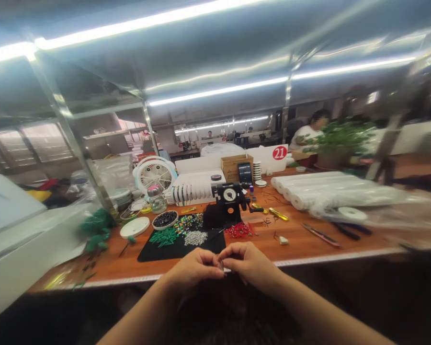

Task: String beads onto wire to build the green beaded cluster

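Note:
My left hand (197, 269) and my right hand (249, 266) meet at the table's front edge, fingertips pinched together around something small and thin that I cannot make out. Just beyond them lies a black mat (147, 253) with green pieces (164, 236), silver pieces (196, 238) and multicoloured beads (187, 223). Red pieces (240, 230) are heaped on the wood right of the mat. Behind stands a black device with a round dial (230, 194). A white dish of dark beads (165, 219) sits at the mat's back left.
White rolls (309, 184), tweezers (321, 235) and black-handled pliers (348, 231) lie to the right. A fan (155, 177), glass jar (157, 199) and white lid (134, 227) stand left. Behind are a cardboard box (233, 167), a plant (341, 139) and a seated person (309, 134).

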Tool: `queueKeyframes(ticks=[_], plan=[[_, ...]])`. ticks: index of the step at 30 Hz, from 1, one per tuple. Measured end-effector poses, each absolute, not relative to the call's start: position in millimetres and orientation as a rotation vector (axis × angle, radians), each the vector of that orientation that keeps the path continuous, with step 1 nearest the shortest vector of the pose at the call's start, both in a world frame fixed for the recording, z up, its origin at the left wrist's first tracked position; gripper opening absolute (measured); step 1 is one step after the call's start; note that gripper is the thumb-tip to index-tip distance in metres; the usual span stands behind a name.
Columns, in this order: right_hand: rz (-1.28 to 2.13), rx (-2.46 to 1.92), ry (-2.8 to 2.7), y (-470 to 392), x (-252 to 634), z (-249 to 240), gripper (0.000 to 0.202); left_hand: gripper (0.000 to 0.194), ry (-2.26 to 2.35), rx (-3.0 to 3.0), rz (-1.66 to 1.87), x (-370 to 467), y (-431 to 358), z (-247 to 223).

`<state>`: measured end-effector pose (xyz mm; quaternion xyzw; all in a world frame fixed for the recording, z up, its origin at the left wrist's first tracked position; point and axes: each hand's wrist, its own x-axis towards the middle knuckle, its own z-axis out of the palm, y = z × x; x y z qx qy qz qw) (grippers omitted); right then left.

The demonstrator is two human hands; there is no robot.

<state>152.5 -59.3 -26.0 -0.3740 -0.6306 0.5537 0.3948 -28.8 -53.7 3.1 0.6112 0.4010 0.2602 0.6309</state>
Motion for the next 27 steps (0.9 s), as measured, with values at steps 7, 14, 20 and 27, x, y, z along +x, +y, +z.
queueKeyframes(ticks=[7, 14, 20, 27], plan=[[1.401, -0.991, -1.609, -60.5, 151.2, -20.0, 0.017, 0.022, 0.908, 1.371, 0.573, -29.4, -51.9, 0.2], [1.411, -0.995, -1.640, -61.1, 153.5, -17.2, 0.018, 0.022, 0.908, 1.366, 0.551, -28.5, -53.1, 2.4], [1.411, -1.004, -1.636, -59.4, 154.1, -18.4, 0.018, 0.024, 0.919, 1.384, 0.546, -26.2, -54.4, 4.5], [1.284, -0.976, -1.631, -60.3, 153.4, -19.9, 0.007, 0.026, 0.985, 1.406, 0.564, -25.6, -53.9, 2.7]])
